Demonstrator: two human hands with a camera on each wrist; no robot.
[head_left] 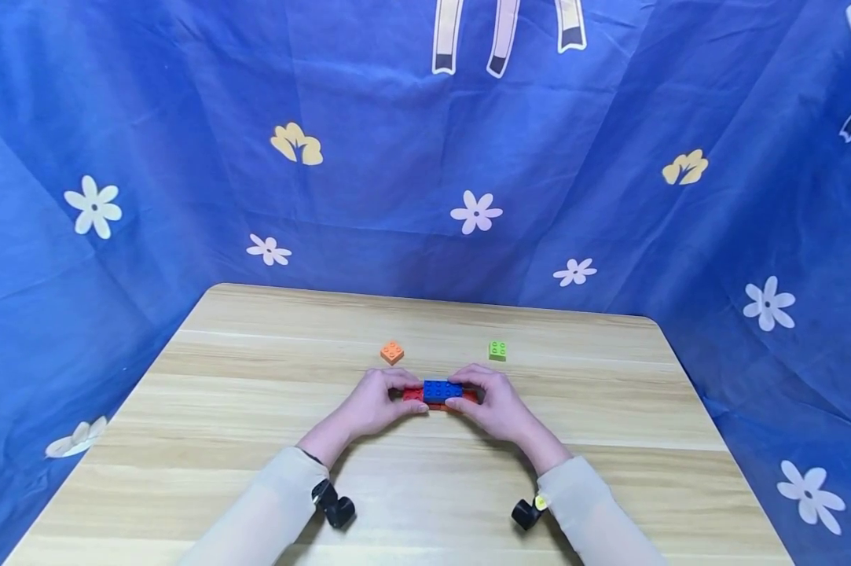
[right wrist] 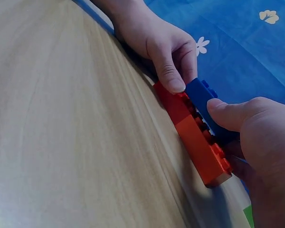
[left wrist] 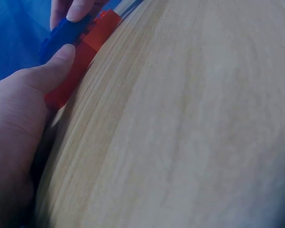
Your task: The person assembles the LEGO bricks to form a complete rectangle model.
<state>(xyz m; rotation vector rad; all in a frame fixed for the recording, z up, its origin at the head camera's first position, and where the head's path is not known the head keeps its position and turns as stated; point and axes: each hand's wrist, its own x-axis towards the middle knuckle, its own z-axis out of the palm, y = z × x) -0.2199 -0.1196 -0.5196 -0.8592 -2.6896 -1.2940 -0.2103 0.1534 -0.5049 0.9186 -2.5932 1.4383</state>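
Note:
A red brick (right wrist: 172, 105) and an orange-red brick (right wrist: 199, 151) stand end to end on the table, forming one row with studs upward. My left hand (head_left: 379, 402) grips the red brick at the row's left end, thumb on the near side. Over the row is a blue brick (head_left: 439, 391), pinched between the thumb and fingers of my right hand (head_left: 497, 405). In the right wrist view, studs of the row show beneath the blue brick; whether it touches them at its left end I cannot tell. The right hand's fingers are partly hidden behind the bricks.
Behind the hands on the wooden table (head_left: 425, 487) lie a small orange brick (head_left: 392, 352), to the left, and a light green brick (head_left: 497, 350), to the right. A blue patterned cloth (head_left: 397, 196) hangs behind the table and at its sides.

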